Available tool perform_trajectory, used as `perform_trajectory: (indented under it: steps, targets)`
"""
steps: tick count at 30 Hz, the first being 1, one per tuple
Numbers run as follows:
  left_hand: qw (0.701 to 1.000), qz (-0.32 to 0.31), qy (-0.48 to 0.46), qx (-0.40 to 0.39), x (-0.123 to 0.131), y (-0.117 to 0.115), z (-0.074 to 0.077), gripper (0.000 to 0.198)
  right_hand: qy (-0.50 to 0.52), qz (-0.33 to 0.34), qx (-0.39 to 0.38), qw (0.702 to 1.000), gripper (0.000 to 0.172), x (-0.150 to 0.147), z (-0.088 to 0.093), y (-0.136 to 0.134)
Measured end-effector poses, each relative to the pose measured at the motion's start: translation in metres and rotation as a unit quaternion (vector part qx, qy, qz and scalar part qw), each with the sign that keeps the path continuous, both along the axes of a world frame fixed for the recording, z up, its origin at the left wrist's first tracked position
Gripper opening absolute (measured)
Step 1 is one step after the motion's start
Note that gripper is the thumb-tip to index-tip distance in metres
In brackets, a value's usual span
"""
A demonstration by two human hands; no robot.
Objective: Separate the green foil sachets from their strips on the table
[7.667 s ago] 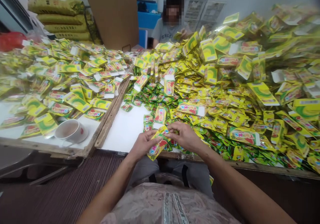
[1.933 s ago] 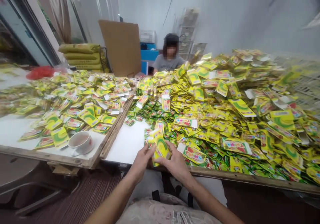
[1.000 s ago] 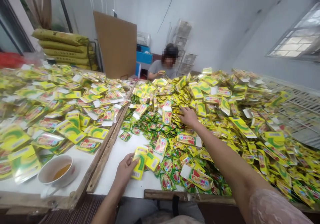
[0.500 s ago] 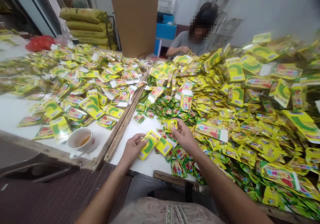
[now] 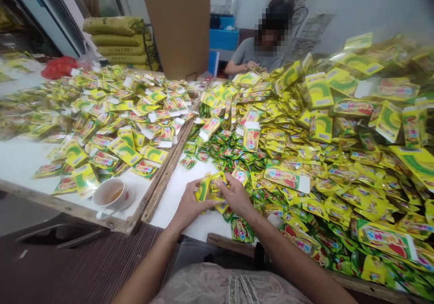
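Close together over the white tabletop (image 5: 166, 204), my two hands meet in front of me. My left hand (image 5: 190, 204) is closed around a yellow and green box (image 5: 202, 190), held tilted. Pinched in my right hand (image 5: 236, 196) is a small yellow packet (image 5: 217, 177), right at the box's upper end; whether it is inside the box cannot be told. Green packets (image 5: 241, 230) lie under and beside my right wrist. A flat printed box (image 5: 286, 178) with a white flap rests on the packets to the right.
A heap of yellow packets (image 5: 339, 173) with boxes fills the right side. Boxes (image 5: 98, 159) are piled on the left table, near a cup of brown drink (image 5: 113, 194). A wooden edge strip (image 5: 169, 177) divides the tables. Across sits another person (image 5: 247, 53).
My right hand has moved left with the yellow packet, bringing it up to the box. My left hand has turned the box more upright. The view has shifted slightly.
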State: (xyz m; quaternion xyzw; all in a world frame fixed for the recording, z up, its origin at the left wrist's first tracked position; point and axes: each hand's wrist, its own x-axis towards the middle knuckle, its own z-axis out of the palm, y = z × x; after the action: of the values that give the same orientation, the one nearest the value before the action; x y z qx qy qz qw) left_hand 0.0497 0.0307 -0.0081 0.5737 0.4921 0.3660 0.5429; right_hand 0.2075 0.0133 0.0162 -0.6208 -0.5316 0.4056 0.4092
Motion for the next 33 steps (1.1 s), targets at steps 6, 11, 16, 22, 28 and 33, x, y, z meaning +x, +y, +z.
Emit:
perform_trajectory:
  steps: [6,11,16,22,28,33]
  targets:
    - [0.996,-0.081,0.011,-0.041,-0.012,0.001,-0.003,0.030,0.029,-0.008,0.019,0.999,0.024,0.016,-0.002,0.007]
    - [0.988,-0.066,-0.109,-0.090,-0.011,-0.003,-0.008,0.046,0.103,-0.020,0.036,0.994,0.026,0.021,0.002,0.010]
    - [0.976,-0.076,-0.179,-0.103,-0.010,-0.004,-0.002,0.046,0.083,-0.018,0.017,0.996,0.028,0.014,0.001,0.011]
    - [0.975,-0.098,-0.165,-0.109,-0.019,-0.002,0.002,0.040,-0.102,0.084,-0.014,0.991,0.032,0.015,0.004,0.013]
    - [0.959,-0.079,-0.197,-0.190,-0.022,0.003,0.006,0.050,-0.195,0.104,-0.019,0.975,0.027,0.013,0.014,0.024]
    - [0.948,-0.042,-0.228,-0.218,-0.021,0.007,0.012,0.067,-0.491,0.050,0.031,0.869,0.026,0.044,0.026,0.067]
